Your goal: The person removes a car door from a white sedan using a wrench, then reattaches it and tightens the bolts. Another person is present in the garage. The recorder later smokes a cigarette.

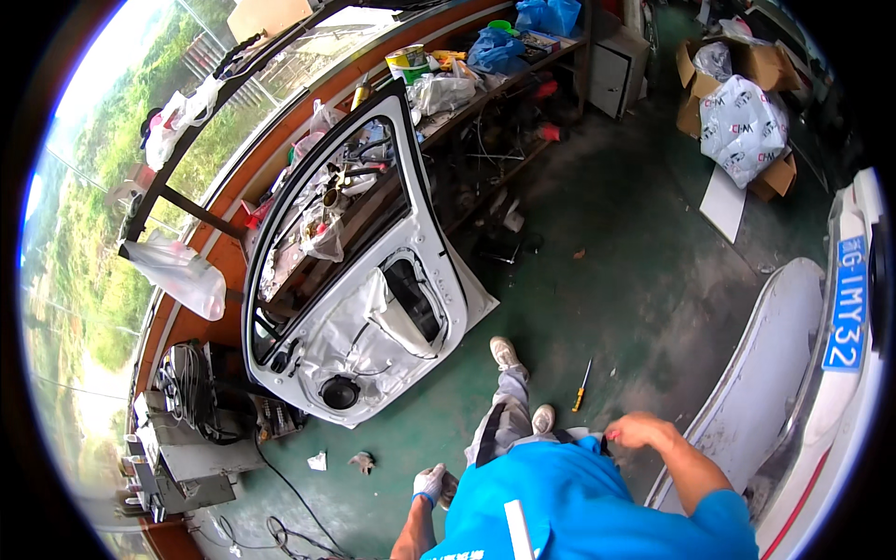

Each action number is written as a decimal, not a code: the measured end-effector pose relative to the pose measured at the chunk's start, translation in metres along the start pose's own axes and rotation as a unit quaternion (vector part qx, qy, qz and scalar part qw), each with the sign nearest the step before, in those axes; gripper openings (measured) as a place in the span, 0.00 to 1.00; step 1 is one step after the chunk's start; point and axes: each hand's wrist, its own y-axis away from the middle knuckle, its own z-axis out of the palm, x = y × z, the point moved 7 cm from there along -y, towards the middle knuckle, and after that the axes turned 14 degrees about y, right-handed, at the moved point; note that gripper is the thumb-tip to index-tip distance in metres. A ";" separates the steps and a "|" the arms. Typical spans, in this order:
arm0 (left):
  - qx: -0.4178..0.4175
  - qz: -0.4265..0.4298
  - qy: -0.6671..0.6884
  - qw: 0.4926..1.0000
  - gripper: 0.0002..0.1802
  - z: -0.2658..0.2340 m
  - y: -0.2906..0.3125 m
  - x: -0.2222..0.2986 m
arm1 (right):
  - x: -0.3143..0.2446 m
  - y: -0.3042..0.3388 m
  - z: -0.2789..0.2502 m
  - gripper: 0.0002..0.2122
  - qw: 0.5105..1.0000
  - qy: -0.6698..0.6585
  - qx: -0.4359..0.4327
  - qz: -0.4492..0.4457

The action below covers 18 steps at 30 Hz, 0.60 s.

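My left hand (430, 483), in a whitish glove, hangs low beside my left hip with its fingers curled. A dark brownish thing (449, 489) shows against its palm side, too small to name. My bare right hand (637, 430) is bent in front of my right hip, fingers curled downward; whatever they may hold is hidden. Ahead to the left, a silver-white car door (448, 280) leans against a workbench, its inner side facing me. Plastic film and a round black speaker (340, 392) show on it. A screwdriver (582, 385) with a yellow handle lies on the floor ahead of my right hand.
The cluttered workbench (509, 89) runs along the windows. A white bumper (761, 364) stands at right beside a white car (849, 373). Cardboard boxes (775, 70) sit far right. Cables (280, 532) trail on the floor near a grey machine (191, 457) at left.
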 end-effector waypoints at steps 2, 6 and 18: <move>-0.032 -0.054 -0.036 0.997 0.25 0.019 -0.032 0.010 | 0.016 -0.007 -0.065 0.16 0.980 -0.087 0.177 0.024; -0.118 0.114 -0.282 0.945 0.30 0.064 -0.124 0.058 | -0.003 -0.005 -0.211 0.14 0.904 -0.154 0.399 0.005; -0.127 0.152 0.075 0.977 0.25 0.102 -0.163 0.390 | -0.201 -0.021 -0.470 0.22 0.772 -0.451 0.319 -0.315</move>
